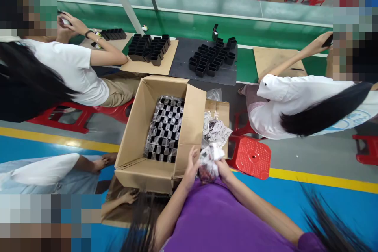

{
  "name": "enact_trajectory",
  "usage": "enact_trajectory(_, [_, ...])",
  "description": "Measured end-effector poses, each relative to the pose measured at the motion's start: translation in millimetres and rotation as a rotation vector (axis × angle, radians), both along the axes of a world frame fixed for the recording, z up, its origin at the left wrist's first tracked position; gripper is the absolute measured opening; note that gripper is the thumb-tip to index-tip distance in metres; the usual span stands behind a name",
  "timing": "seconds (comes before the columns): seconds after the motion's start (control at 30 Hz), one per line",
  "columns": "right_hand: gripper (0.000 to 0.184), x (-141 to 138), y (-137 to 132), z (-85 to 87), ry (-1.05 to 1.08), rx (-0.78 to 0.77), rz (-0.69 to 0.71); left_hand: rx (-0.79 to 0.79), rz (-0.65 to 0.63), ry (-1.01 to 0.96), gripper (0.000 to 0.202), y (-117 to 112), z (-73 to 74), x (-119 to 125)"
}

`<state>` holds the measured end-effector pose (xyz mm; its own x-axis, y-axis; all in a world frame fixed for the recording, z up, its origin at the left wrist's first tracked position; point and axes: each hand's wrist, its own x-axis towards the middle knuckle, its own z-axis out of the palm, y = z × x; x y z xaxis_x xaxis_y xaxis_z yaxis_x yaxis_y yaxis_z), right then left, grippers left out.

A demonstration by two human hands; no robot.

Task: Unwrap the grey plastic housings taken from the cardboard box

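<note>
My left hand (191, 169) and my right hand (222, 165) meet in front of my purple top, both closed round a small item in crinkled clear plastic wrap (208, 164). What is inside the wrap is dark and I cannot make it out. Just beyond my hands stands a large open cardboard box (138, 134) filled with several rows of wrapped black parts (165, 128). A smaller open carton (222, 110) to its right holds loose crumpled plastic wrappers (215, 130).
Two seated people in white tops work at a green bench (245, 69), where black parts (211, 57) stand on a dark mat and on cardboard sheets (147, 63). A red stool (251, 156) sits right of my hands. Another person's arm lies at the left.
</note>
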<state>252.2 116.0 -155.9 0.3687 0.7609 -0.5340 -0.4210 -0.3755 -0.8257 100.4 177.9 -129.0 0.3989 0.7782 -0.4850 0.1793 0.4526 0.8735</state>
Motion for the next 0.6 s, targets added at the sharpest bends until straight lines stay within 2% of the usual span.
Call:
enact_trajectory(0.1, [0.050, 2.2, 3.7, 0.7, 0.027, -0.061, -0.068, 0.206, -0.256, 0.065, 0.117, -11.8, 7.7, -2.6])
enact_trajectory(0.17, [0.047, -2.0, 11.9, 4.7, 0.031, -0.050, -0.073, 0.356, -0.351, 0.095, 0.112, -17.5, 12.1, 1.0])
enact_trajectory(0.27, [0.041, -11.9, 29.5, 15.8, 0.009, 0.023, -0.024, 0.494, -0.187, 0.108, 0.083, -16.8, 17.0, 6.9])
enact_trajectory(0.37, [0.043, -12.6, 41.9, 31.6, -0.049, 0.104, 0.057, 0.526, -0.020, 0.063, 0.064, -5.8, 22.1, 7.3])
enact_trajectory(0.47, [0.050, 0.9, 38.4, 48.8, -0.247, 0.181, 0.238, 0.401, 0.071, -0.023, 0.055, 7.4, 29.4, 6.5])
enact_trajectory(0.6, [0.073, 16.4, 15.4, 65.8, -0.478, 0.341, 0.411, 0.174, 0.126, -0.051, 0.059, 13.2, 34.8, 9.2])
